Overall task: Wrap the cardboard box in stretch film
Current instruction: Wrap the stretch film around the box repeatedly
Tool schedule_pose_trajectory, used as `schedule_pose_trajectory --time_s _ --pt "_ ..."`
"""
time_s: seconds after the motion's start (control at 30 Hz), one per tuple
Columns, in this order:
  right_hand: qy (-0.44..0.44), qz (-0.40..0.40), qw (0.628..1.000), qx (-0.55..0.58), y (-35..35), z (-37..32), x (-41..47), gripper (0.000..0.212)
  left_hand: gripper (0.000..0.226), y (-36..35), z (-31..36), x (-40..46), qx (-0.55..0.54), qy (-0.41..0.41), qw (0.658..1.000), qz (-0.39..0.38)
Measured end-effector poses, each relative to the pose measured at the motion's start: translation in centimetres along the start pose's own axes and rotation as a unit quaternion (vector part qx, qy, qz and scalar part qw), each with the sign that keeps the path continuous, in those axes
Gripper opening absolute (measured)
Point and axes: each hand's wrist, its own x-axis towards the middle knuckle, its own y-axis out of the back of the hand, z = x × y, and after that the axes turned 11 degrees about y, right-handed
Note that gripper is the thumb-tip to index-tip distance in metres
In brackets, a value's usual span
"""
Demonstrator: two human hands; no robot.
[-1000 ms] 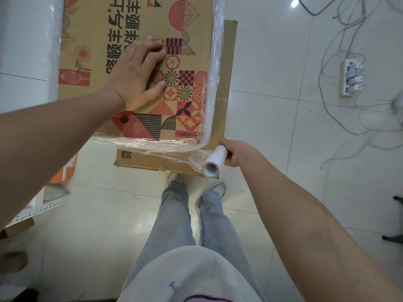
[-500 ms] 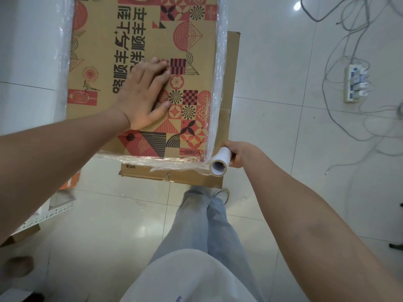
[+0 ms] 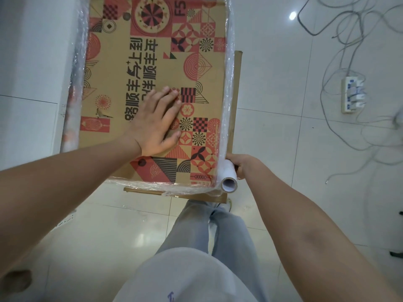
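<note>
A tall cardboard box (image 3: 152, 51) with red and black printed patterns fills the upper middle of the view. Clear stretch film (image 3: 227, 101) runs down its left, near and right sides. My left hand (image 3: 157, 125) presses flat on the box top, fingers straight. My right hand (image 3: 239, 165) grips the stretch film roll (image 3: 227, 177) upright at the box's near right corner; the film runs from it along the near edge.
A flat cardboard sheet (image 3: 236, 88) lies under the box, sticking out on the right and near sides. A power strip (image 3: 352, 95) and loose cables (image 3: 340, 40) lie on the white tiled floor at right. My legs (image 3: 209, 227) stand just below the box.
The roll has moved right and up along the near edge to the box's near right corner, drawing the film taut. The view has shifted, showing more of the box top. My left hand stays pressed.
</note>
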Motion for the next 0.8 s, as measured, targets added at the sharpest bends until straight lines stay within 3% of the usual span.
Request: schedule_pose_trajectory --time_s 0.13,0.33,0.47,0.67,0.8 --pt "0.014 -0.015 0.999 -0.037 -0.3 -0.5 -0.6 0.021 0.074 0.1 0.3 0.0 0.001 0.001 1.0 -0.003" --pt "0.026 -0.027 0.993 -0.111 -0.6 -1.8 -1.1 0.024 0.075 0.0 0.4 -0.1 0.0 0.009 1.0 -0.002" --pt "0.002 -0.064 0.994 -0.086 -0.6 -1.8 -1.3 0.017 0.074 -0.1 0.5 -0.2 -0.002 0.018 1.0 0.0" --pt "0.027 -0.066 0.994 -0.085 0.0 -1.8 -1.0 0.046 0.074 0.4 0.8 -0.1 0.002 0.03 1.0 0.003" --pt "0.026 -0.064 0.995 -0.071 0.2 -1.8 -1.0 0.044 0.071 0.3 0.9 -0.1 -0.001 0.035 0.999 0.015"
